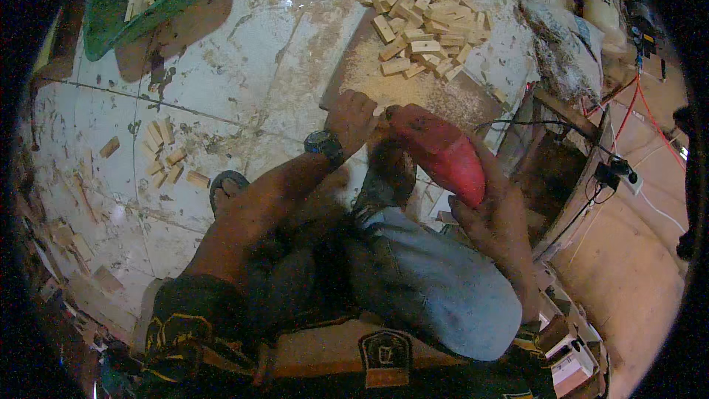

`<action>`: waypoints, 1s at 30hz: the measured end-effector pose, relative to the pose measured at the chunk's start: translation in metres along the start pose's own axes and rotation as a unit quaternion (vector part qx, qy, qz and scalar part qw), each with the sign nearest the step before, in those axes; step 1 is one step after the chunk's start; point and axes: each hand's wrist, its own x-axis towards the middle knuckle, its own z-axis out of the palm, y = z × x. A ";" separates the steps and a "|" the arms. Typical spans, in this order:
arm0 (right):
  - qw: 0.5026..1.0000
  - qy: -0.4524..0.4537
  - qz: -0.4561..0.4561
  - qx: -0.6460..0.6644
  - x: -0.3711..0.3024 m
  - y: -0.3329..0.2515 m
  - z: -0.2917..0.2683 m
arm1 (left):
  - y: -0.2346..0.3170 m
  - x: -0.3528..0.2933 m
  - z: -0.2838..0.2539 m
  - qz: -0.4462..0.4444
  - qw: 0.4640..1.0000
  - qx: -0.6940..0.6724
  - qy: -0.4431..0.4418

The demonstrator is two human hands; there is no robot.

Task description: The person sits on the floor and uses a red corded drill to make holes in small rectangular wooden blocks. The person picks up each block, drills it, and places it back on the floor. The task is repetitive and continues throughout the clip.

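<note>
A red power tool [443, 151], apparently a drill, lies slantwise over my raised knee, its dark nose toward my left hand. My right hand [473, 216] is closed at the tool's rear lower end, partly hidden by it. My left hand [353, 114], with a dark watch [323, 145] on the wrist, is closed just left of the nose. A pale sliver shows at its fingertips, but what it holds is too dim to make out. Beyond both hands, a heap of small wooden blocks [425, 18], some with holes, lies on a board strewn with sawdust [362, 74].
A green tub [111, 33] of wooden pieces stands far left. Several loose blocks [166, 151] lie on the stained tile floor [244, 52]. To the right are a wooden frame [550, 111], a black cord [524, 123], a plug [607, 176] and a tank [605, 0].
</note>
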 end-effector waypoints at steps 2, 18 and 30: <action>1.000 -0.014 0.017 0.005 -0.005 0.000 -0.004 | 0.000 -0.002 0.000 0.004 1.000 0.009 -0.015; 0.959 0.190 0.055 0.204 -0.053 0.059 -0.012 | 0.022 -0.002 -0.018 -0.121 0.981 -0.149 -0.006; 0.957 0.158 0.043 0.239 -0.044 0.076 0.012 | 0.034 0.002 -0.031 -0.208 0.964 -0.167 0.001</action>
